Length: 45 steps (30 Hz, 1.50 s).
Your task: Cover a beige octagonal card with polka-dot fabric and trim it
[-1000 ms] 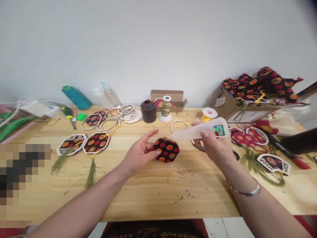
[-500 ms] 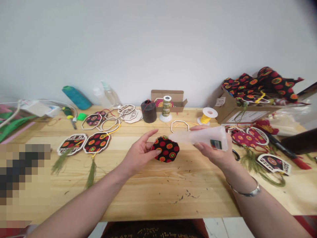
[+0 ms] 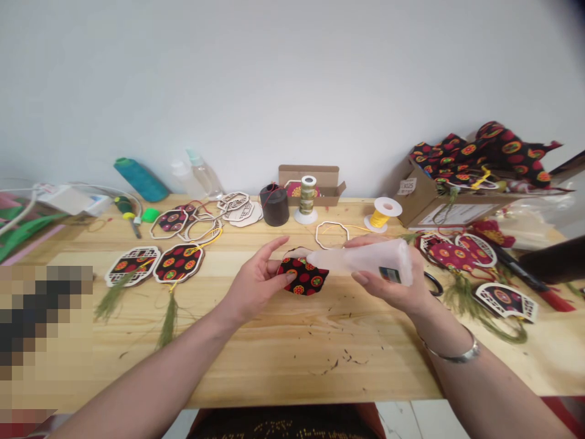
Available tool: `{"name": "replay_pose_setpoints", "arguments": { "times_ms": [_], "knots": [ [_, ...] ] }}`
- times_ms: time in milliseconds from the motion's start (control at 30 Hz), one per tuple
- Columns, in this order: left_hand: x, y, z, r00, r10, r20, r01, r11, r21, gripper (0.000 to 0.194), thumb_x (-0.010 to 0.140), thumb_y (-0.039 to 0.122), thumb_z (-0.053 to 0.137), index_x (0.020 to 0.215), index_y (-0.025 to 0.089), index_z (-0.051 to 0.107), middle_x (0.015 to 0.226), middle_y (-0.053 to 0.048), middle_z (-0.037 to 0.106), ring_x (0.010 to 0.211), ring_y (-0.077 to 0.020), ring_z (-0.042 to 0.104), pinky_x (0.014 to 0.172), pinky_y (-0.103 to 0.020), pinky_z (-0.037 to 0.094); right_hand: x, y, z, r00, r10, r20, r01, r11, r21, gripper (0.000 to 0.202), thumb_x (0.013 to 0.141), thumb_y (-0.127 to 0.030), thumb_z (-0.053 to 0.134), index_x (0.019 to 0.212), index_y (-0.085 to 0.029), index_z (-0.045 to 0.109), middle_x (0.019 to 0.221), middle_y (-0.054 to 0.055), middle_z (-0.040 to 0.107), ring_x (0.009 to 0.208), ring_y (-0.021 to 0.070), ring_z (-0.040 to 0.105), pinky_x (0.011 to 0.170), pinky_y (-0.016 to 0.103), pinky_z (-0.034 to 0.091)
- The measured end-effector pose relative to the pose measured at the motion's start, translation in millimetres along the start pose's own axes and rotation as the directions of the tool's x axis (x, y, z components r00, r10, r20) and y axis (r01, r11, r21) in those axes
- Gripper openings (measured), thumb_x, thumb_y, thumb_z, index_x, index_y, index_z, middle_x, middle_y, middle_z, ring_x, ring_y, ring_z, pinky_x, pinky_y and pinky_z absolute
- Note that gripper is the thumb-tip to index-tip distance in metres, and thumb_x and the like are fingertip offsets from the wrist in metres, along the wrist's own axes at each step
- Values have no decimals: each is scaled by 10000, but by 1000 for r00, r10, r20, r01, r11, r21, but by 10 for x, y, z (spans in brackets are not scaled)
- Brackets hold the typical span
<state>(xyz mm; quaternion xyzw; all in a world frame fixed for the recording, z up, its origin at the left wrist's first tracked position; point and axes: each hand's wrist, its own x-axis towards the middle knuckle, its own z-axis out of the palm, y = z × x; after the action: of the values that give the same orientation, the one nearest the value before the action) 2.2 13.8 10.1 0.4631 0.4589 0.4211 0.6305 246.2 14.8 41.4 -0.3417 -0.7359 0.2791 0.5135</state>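
Note:
My left hand [image 3: 262, 277] pinches the left side of a small dark fabric piece [image 3: 304, 279] with red and orange round patterns and a scalloped edge. Along its top, the fabric is peeled forward and a pale layer shows behind it. In my right hand [image 3: 393, 283] is a translucent white squeeze bottle [image 3: 365, 259], lying on its side. Its narrow nozzle points left and meets the upper edge of the fabric piece; whether anything comes out is too small to tell. A thin pale frame [image 3: 332, 235] lies on the table just behind the bottle.
Several tasselled ornaments [image 3: 179, 264] lie on the left, and more [image 3: 505, 303] on the right. Along the back stand a black thread spool [image 3: 276, 205], a gold thread spool [image 3: 307, 204] and a yellow cord spool [image 3: 382, 213]. A cardboard box [image 3: 420, 201] holds patterned fabric at the right.
The fabric's top edge has been folded forward, exposing the pale layer behind. The bottle has shifted slightly left and down, bringing its nozzle over the piece's upper edge.

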Motion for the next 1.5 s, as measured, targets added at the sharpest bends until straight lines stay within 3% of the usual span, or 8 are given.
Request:
{"name": "replay_pose_setpoints", "arguments": {
  "times_ms": [467,600,733,1033,1167,1267,1367,1500],
  "knots": [
    [-8,6,21,999,22,-23,-22,1000,2,892,690,275,793,1445,159,334,816,-15,777,793,-186,721,832,-358,539,-8,-41,35,993,-116,13,117,989,-86,305,740,-229,750,1031,-274,669,962,51,747,819,208,703,731,358,596],
    [-3,11,13,997,46,-60,-47,999,-14,878,694,269,793,1441,164,345,868,-31,783,840,-192,722,845,-349,533,-13,-21,47,999,-43,10,43,998,-54,265,750,-253,741,1006,-256,673,944,49,749,786,197,696,687,336,593],
    [10,-17,-12,993,72,-90,-77,996,-47,863,698,247,792,1438,166,355,877,-31,785,857,-187,720,861,-337,526,-5,41,52,997,83,7,-83,997,-13,226,757,-313,731,963,-228,695,727,7,718,592,146,624,493,254,506],
    [60,-39,-53,981,103,-166,-119,988,-93,911,657,186,791,1446,155,338,819,-42,779,802,-202,725,755,-298,530,39,63,26,956,251,155,-263,963,65,218,736,-353,722,894,-202,716,591,-26,622,463,88,463,395,206,369],
    [58,-27,-49,983,76,-168,-92,992,-90,946,648,244,818,1450,156,325,823,-34,779,819,-202,719,780,-310,531,4,72,-4,962,203,185,-233,959,163,270,732,-418,734,905,-211,725,693,7,684,547,120,559,463,231,453],
    [43,-37,-48,986,67,-154,-79,994,-70,914,675,276,814,1448,173,338,808,-12,774,787,-185,718,800,-322,534,-15,66,-15,981,192,40,-196,963,185,298,753,-433,729,962,-221,716,818,37,729,640,152,632,538,264,516],
    [28,-43,-38,987,65,-146,-71,997,-35,918,681,288,815,1457,170,337,757,5,765,752,-172,711,806,-319,529,-15,27,2,991,103,-91,-98,994,56,278,754,-337,738,1006,-227,693,923,58,748,768,195,685,655,318,573],
    [12,-36,-16,990,57,-131,-56,998,12,933,682,309,813,1467,163,331,735,9,757,726,-174,702,777,-311,521,-8,-32,45,994,-77,-72,67,988,-138,326,742,-220,740,1055,-269,664,1009,48,747,867,219,699,782,389,593]
  ]
}}
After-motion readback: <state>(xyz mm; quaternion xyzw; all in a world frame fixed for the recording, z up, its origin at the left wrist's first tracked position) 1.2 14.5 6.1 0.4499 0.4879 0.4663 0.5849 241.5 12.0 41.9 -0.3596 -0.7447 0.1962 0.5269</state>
